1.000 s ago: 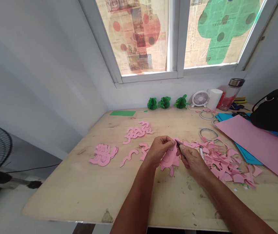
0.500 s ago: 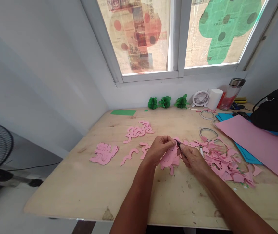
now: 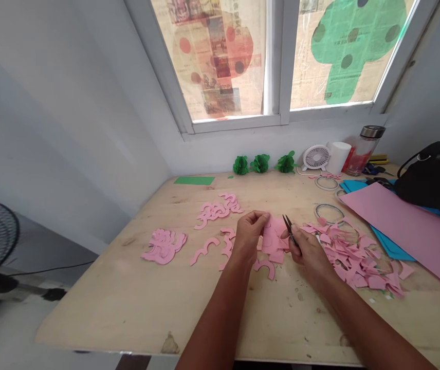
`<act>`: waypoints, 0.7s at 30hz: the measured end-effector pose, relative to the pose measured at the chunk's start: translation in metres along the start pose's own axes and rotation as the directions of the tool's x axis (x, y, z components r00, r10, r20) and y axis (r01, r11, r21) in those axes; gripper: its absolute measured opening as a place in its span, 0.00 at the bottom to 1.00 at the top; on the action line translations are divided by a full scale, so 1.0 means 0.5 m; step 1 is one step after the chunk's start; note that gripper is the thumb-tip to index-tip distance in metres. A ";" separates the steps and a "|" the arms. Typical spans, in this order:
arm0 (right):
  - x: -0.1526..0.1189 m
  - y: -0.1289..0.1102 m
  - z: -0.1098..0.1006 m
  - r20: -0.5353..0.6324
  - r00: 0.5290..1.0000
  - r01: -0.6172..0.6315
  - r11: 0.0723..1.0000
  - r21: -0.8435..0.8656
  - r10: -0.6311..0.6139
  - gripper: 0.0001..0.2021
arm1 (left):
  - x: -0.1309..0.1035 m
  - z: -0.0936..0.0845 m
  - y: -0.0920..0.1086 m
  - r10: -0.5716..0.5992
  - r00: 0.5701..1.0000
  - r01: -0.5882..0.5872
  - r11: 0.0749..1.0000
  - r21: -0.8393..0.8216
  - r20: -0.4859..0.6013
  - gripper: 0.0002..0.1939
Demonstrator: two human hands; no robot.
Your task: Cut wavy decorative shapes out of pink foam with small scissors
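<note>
Between thumb and fingers, my left hand (image 3: 251, 231) pinches a piece of pink paper (image 3: 272, 237) that has curved lines on it. Dark scissors (image 3: 290, 229) are in my right hand (image 3: 308, 246), their blades parted and pointing up, just right of the paper. A curved pink cutout (image 3: 266, 267) lies on the table below the held paper. Left of my hands are a wavy pink strip (image 3: 204, 249), a heap of pink cutouts (image 3: 218, 209) and a stacked pink cutout pile (image 3: 164, 245).
Pink scraps (image 3: 359, 257) spread right of my right hand. Beyond them lie a large pink sheet (image 3: 405, 221), blue sheets (image 3: 393, 244) and a black bag (image 3: 432, 174). Green paper shapes (image 3: 260, 163), a small white fan (image 3: 316, 157) and a bottle (image 3: 364, 149) stand along the wall.
The scissors have come away from the paper and their blades have opened. The paper in my left hand has turned, showing a straighter edge.
</note>
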State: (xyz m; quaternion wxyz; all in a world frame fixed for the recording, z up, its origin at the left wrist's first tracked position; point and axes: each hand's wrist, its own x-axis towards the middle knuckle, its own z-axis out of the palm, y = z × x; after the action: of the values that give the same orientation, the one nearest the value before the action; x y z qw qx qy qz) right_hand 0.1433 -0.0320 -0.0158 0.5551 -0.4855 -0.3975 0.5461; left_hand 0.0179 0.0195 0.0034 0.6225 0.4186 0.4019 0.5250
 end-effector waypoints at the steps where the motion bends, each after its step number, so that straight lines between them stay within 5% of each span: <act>1: -0.001 0.000 0.001 0.013 1.000 0.000 1.000 0.004 0.000 0.19 | 0.001 0.002 -0.003 0.013 0.999 -0.015 0.999 -0.037 -0.047 0.11; 8: -0.001 0.020 0.008 0.043 0.999 -0.015 0.984 -0.179 0.023 0.15 | 0.001 0.018 -0.018 0.047 0.979 -0.087 0.976 -0.199 -0.197 0.11; 14: 0.009 0.020 -0.003 -0.114 0.993 -0.034 0.993 -0.110 0.021 0.13 | -0.006 0.021 -0.017 0.022 0.993 -0.045 0.979 -0.197 -0.118 0.11; 21: 0.014 -0.013 -0.021 -0.355 0.934 0.049 0.999 0.011 -0.042 0.15 | -0.008 0.019 -0.011 -0.083 0.996 0.084 0.993 -0.086 0.024 0.11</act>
State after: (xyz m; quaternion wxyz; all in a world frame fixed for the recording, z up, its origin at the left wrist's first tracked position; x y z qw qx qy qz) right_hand 0.1558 -0.0257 -0.0126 0.6346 -0.5612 -0.2969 0.4406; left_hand 0.0278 0.0139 0.0015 0.6657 0.3794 0.3893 0.5112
